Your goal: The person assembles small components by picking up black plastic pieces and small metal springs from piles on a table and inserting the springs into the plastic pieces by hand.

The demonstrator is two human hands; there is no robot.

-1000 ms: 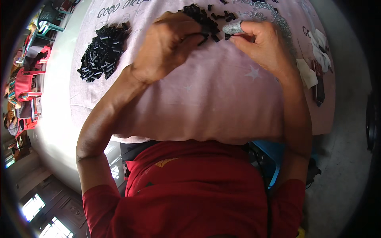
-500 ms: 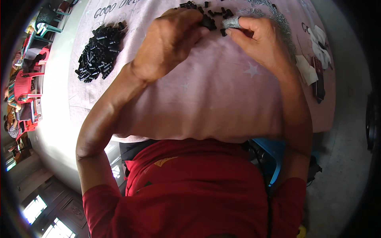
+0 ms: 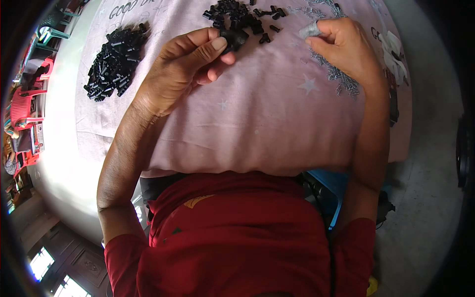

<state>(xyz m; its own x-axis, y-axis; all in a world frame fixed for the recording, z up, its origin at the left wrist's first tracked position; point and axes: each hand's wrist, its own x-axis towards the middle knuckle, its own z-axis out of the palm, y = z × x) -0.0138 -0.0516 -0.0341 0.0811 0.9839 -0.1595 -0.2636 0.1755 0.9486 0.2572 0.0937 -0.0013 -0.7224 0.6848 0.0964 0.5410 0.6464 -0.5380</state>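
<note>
Pinching a small black part (image 3: 233, 38) btw thumb & fingers, left hand (image 3: 185, 67) sits just below the loose black pile (image 3: 237, 14) on the pink cloth (image 3: 257, 114) over the desk. Right hand (image 3: 346, 47) grips a small grey piece (image 3: 310, 31), well apart. Bigger black heap (image 3: 115, 62) lies far left.

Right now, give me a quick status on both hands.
Left hand pinches black part. Right hand holds grey piece. Black parts pile just beyond; nothing between.
</note>
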